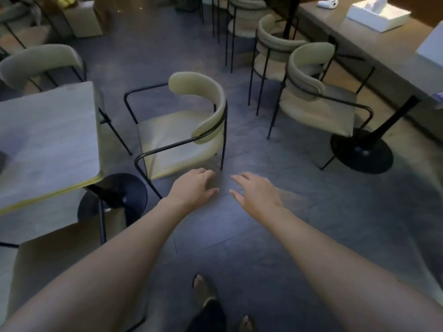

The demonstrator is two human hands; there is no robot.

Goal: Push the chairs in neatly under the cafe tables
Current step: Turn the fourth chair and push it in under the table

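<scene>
Two bare hands are reaching forward, both empty: left hand (195,185) with fingers loosely curled, right hand (255,189) with fingers spread and relaxed, neither touching anything.

Item 1, centre chair (182,130): cream seat, curved padded backrest, thin black frame. It is standing pulled out from the square desk (48,140), seat facing that desk, well clear of its edge. Both hands are hovering just short of the chair's near rear leg, the backrest lying beyond them.

Item 2, right chair (316,101): same pattern, standing on the far side of the centre chair, only partly tucked toward the long desk (374,51).

Item 3, further chairs of the same pattern: one beyond the square desk (40,61), others behind the right chair (271,46).

Item 4, white box (378,15), sitting on the long desk.

Item 5, round black pedestal base (112,197), sitting under the square desk, close beside the centre chair's front leg.

Step judged in hand: taking hold of the centre chair to slide it in.

Risks: the armrest rail may be catching the desk edge if pushed askew; a front leg may be striking the pedestal base; a one-sided push would be leaving the chair crooked; legs may be scraping the tiled floor.
</scene>
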